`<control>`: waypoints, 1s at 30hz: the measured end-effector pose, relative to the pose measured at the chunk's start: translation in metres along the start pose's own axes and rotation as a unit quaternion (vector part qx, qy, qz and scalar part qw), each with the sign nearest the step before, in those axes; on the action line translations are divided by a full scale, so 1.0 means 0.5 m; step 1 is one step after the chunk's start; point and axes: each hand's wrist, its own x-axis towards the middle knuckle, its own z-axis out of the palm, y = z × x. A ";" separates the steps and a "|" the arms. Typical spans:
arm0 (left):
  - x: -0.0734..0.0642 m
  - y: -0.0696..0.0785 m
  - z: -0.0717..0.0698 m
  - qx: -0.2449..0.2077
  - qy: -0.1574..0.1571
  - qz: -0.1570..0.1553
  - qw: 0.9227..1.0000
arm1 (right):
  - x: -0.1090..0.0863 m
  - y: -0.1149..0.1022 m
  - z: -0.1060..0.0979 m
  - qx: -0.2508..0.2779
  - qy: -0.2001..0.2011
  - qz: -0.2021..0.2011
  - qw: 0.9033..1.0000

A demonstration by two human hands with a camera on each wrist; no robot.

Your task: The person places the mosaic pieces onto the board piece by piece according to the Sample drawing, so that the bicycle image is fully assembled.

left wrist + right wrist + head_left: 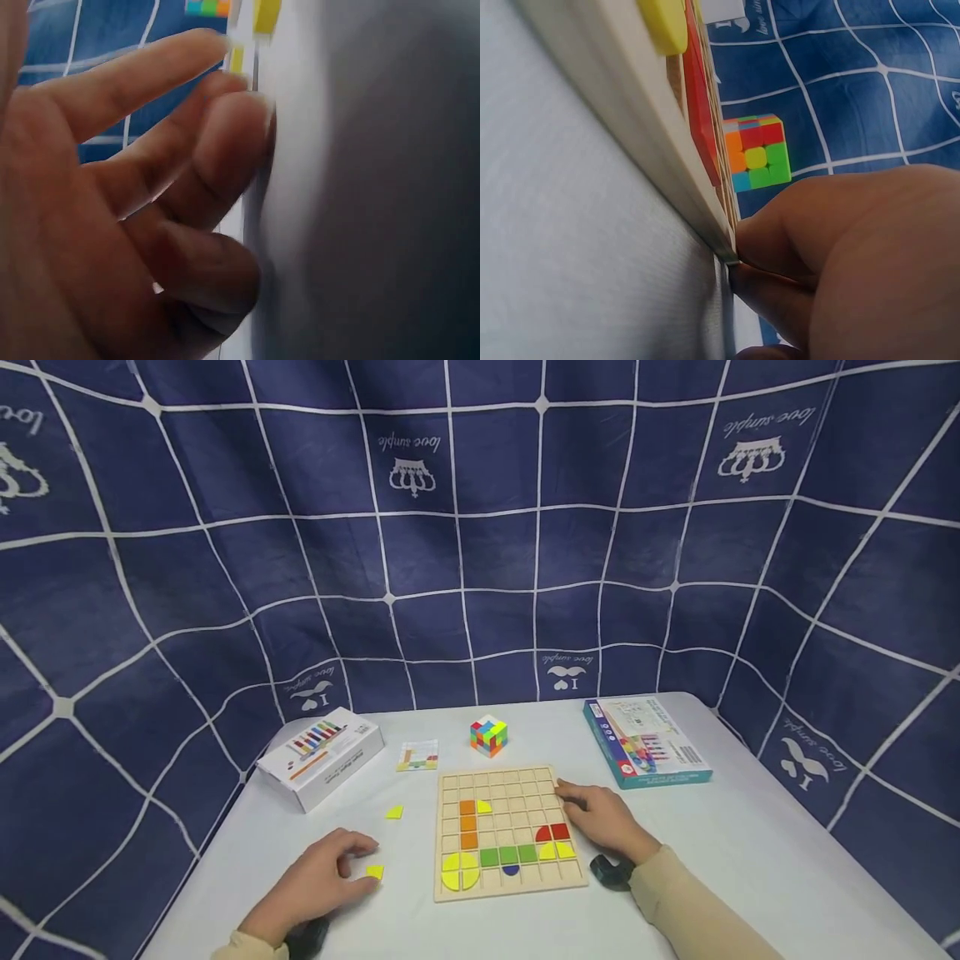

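My left hand (pixel 318 877) is over the table left of the board, its fingers loosely bent and thumb apart from them. A yellow quarter-circle piece (pixel 375 872) lies right by the thumb tip; another yellow piece (pixel 394 812) is farther back. On the right, my right hand (pixel 603 818) holds the edge of the wooden grid board (pixel 517 889) with thumb and finger, seen close in the right wrist view. The board bears orange squares (pixel 468 820), green squares (pixel 508 856), red pieces (pixel 559 832), a blue half-circle (pixel 511 869) and yellow pieces (pixel 460 871).
Behind the board stands a puzzle cube (pixel 489 737), with a small pattern card (pixel 417 756) to its left. A white box (pixel 322 756) lies at back left, a teal-edged box (pixel 647 741) at back right. A blue checked curtain (pixel 480 552) surrounds the table.
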 end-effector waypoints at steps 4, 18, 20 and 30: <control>0.004 -0.014 0.002 -0.011 -0.015 0.037 0.999 | -0.001 0.000 -0.003 0.002 0.000 0.004 1.000; 0.013 0.016 0.041 0.008 0.028 0.045 0.999 | 0.000 -0.007 -0.009 0.001 -0.015 0.004 1.000; 0.014 0.023 0.040 0.020 0.030 0.038 0.999 | 0.002 -0.005 -0.010 0.002 -0.014 0.004 1.000; 0.007 0.029 0.045 0.001 0.024 0.046 0.999 | 0.000 0.000 -0.004 0.010 -0.018 0.005 1.000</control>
